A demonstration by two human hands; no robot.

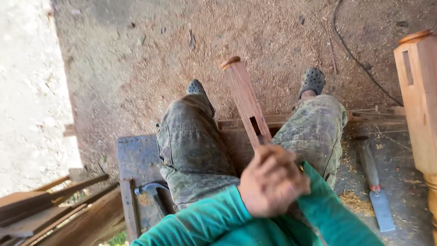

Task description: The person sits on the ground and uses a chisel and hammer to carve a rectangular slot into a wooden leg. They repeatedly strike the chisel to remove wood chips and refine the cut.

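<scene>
While the person sits astride a dark wooden surface (136, 157) with both knees in camouflage trousers (193, 146), the left hand (268, 182) is folded over the right hand (298, 175), the two clasped together and blurred. Whether either grip holds a tool I cannot tell. Just beyond the hands, a reddish wooden post (246, 102) with a slot cut through it slants up between the legs, its rounded top toward the sawdust-strewn floor (136, 68). A chisel (375, 193) lies at right, a hammer (152, 191) at left, a pale slotted post (419, 95) stands far right.
</scene>
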